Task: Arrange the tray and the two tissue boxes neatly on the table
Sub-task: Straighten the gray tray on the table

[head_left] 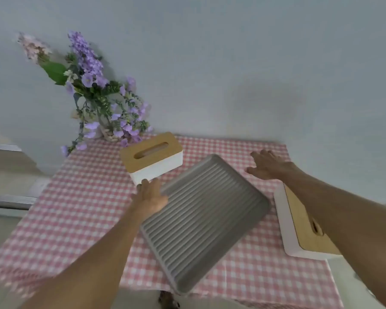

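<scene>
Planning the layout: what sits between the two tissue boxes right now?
In the head view, the grey ribbed tray lies askew between the far tissue box and the near tissue box.

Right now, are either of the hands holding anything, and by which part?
The left hand lies on the tray at its left rim; whether it grips there cannot be told. The right hand is spread open, holding nothing.

Partly hidden under the forearm behind the right hand (269, 166), white rectangular tissue box with slotted wooden lid (299, 233); under the left hand (151, 195), rim stretch of the grey ribbed rectangular tray (201, 219); nearer than both hands, at the bottom edge, small dark object (167, 301) too blurred to identify.
</scene>
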